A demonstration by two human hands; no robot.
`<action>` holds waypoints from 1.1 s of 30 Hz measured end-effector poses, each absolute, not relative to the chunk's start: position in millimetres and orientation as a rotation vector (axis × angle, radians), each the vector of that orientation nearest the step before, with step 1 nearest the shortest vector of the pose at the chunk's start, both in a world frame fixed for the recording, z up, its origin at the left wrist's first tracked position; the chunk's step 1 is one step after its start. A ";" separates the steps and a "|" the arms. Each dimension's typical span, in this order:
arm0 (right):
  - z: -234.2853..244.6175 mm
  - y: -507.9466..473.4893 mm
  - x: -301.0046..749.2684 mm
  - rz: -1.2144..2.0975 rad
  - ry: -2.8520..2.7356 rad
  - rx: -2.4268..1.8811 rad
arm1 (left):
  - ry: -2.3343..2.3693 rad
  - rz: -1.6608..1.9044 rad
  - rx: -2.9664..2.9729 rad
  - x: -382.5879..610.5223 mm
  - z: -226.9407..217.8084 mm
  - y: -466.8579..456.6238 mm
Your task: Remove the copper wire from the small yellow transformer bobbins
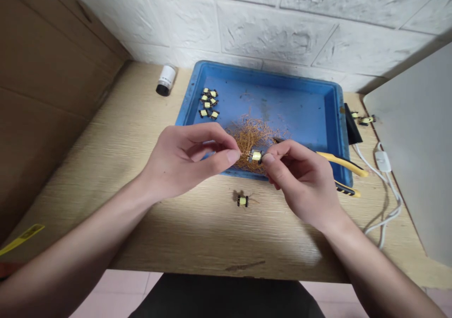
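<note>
Between my hands, over the front rim of the blue tray point(264, 72), is a small coil bobbin point(256, 155) with yellow tape and black pinned ends. My right hand point(300, 179) pinches its right end, and a thin wire sticks out past those fingers. Thumb and forefinger of my left hand point(197, 160) are pressed together at the bobbin's left pins, apparently on a fine wire end. A second bobbin point(242, 201) with loose wire ends lies on the table in front of the tray. Beneath my hands, a heap of copper-coloured wire scraps point(249, 132) sits in the tray.
Several taped bobbins point(208, 104) cluster at the tray's left. Yellow-handled pliers point(344, 162) rest across its right front edge. A white bottle with a black cap point(165, 79) lies left of the tray. White cable point(391, 200) and more bobbins point(366, 120) are at right.
</note>
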State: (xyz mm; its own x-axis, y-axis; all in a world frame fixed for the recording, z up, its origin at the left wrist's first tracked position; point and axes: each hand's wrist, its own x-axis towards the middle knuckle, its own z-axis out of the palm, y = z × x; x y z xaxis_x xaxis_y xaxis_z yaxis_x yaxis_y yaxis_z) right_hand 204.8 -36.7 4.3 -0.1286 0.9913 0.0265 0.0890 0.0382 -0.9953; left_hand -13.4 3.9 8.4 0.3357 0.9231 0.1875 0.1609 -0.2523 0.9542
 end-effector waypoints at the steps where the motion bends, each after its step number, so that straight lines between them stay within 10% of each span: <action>1: 3.9 -37.0 204.7 1.226 -1.402 -1.195 | 0.958 1.050 1.695 -13.5 8.3 4.6; 33: 4.7 -37.6 208.1 1.323 -1.557 -1.164 | 0.973 1.024 1.428 -12.9 6.7 5.7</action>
